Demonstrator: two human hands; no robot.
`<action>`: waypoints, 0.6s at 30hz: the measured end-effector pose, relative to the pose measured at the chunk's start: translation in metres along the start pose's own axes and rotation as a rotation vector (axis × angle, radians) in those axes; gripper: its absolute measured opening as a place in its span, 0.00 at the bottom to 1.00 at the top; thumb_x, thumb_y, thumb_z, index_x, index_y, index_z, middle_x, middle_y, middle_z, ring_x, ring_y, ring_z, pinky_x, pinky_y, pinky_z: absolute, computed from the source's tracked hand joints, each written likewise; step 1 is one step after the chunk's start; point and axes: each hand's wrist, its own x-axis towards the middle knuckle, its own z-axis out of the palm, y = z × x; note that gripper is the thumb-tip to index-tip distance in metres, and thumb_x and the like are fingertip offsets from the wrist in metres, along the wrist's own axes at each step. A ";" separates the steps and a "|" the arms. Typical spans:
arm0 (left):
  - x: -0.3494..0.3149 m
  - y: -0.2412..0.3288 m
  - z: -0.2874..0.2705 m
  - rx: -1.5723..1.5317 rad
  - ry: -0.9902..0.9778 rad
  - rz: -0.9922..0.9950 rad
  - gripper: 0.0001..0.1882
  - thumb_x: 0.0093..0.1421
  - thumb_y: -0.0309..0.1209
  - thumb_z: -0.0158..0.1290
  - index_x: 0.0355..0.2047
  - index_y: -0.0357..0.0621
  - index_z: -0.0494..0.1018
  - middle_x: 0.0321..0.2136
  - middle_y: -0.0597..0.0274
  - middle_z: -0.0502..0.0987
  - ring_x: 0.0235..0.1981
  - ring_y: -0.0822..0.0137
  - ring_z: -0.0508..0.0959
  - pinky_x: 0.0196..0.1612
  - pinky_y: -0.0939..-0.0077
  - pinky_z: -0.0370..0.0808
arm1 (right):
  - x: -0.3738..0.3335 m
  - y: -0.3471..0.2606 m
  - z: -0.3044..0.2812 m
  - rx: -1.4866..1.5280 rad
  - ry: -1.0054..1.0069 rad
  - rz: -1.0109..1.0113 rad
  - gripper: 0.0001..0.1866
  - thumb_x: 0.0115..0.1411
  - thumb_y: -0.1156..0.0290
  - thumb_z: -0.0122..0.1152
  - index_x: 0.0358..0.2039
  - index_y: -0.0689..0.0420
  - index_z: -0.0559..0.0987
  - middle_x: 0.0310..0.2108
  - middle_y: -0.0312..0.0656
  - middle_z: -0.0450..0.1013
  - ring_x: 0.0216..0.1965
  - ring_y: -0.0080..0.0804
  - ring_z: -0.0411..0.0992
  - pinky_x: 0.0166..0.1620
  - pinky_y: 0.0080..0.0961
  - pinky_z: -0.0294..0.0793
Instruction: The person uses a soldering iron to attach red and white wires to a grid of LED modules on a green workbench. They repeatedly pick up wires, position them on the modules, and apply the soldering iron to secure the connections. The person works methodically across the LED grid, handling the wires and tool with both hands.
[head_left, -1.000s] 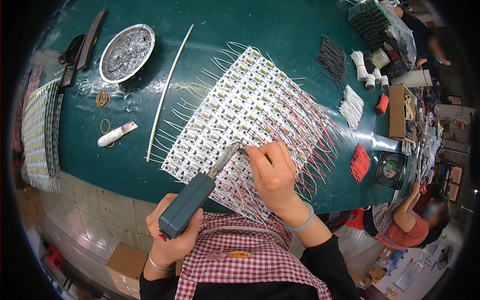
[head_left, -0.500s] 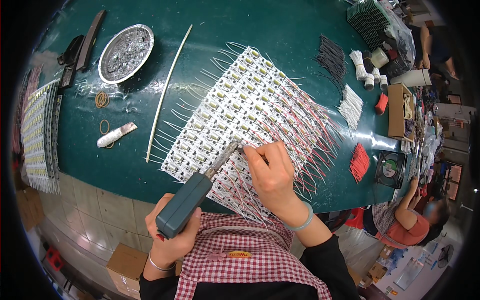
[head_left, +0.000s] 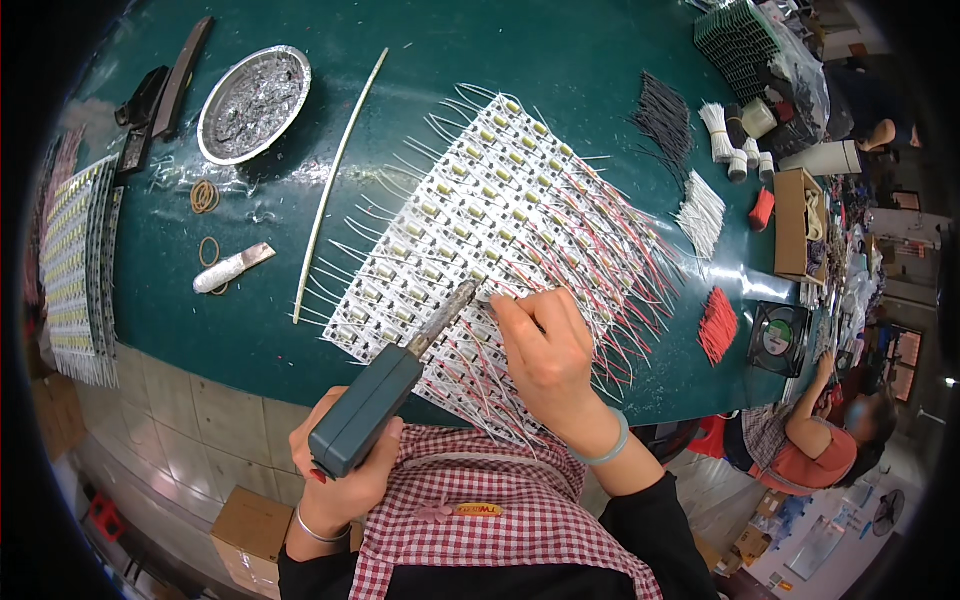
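My left hand [head_left: 372, 478] is wrapped round the dark green handle of a soldering gun [head_left: 366, 412]. The gun's grey metal tip lies against a white LED circuit board panel [head_left: 408, 248] on the table. Close by the tip, my right hand [head_left: 548, 358] is pinched low over the panel. A thin wire seems to be between its thumb and forefinger, though the fingers mostly cover it. White wires stick out along the panel's left side, and red and white wires spread from its right side.
On the green table [head_left: 270, 340] are a metal bowl [head_left: 207, 135], a white rod [head_left: 340, 180], rubber bands [head_left: 204, 197] and a wrapped blade [head_left: 235, 268]. Black [head_left: 663, 115], white [head_left: 702, 215] and red wire bundles [head_left: 717, 326] lie rightward. Stacked boards [head_left: 80, 270] stand left; a co-worker [head_left: 825, 440] sits right.
The right fingertips have shifted slightly right, a little away from the gun's tip. The soldering gun has hardly moved.
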 end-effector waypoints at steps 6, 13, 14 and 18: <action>0.002 0.003 0.001 -0.006 -0.004 -0.007 0.11 0.48 0.17 0.62 0.33 0.30 0.78 0.32 0.50 0.80 0.28 0.63 0.81 0.31 0.75 0.76 | -0.001 0.001 0.001 0.002 -0.023 0.018 0.18 0.46 0.82 0.59 0.41 0.62 0.79 0.29 0.40 0.67 0.31 0.36 0.68 0.30 0.29 0.70; 0.003 -0.001 0.002 0.027 -0.002 0.069 0.09 0.48 0.18 0.62 0.32 0.31 0.78 0.31 0.51 0.79 0.27 0.63 0.80 0.31 0.75 0.76 | 0.001 0.000 0.002 0.003 -0.026 0.033 0.17 0.48 0.81 0.59 0.41 0.61 0.79 0.29 0.40 0.66 0.31 0.36 0.68 0.29 0.29 0.70; 0.004 -0.001 0.003 0.041 0.003 0.091 0.09 0.48 0.18 0.63 0.31 0.31 0.77 0.31 0.52 0.79 0.27 0.63 0.80 0.31 0.75 0.76 | 0.001 0.000 0.002 0.007 -0.025 0.034 0.17 0.48 0.81 0.60 0.41 0.61 0.79 0.29 0.40 0.66 0.31 0.36 0.68 0.29 0.29 0.70; 0.004 0.001 0.004 0.051 0.011 0.043 0.08 0.48 0.18 0.63 0.30 0.32 0.77 0.29 0.53 0.78 0.27 0.64 0.79 0.31 0.76 0.75 | 0.001 0.000 0.001 0.011 -0.026 0.040 0.17 0.48 0.81 0.60 0.41 0.62 0.79 0.29 0.40 0.66 0.31 0.36 0.68 0.29 0.29 0.70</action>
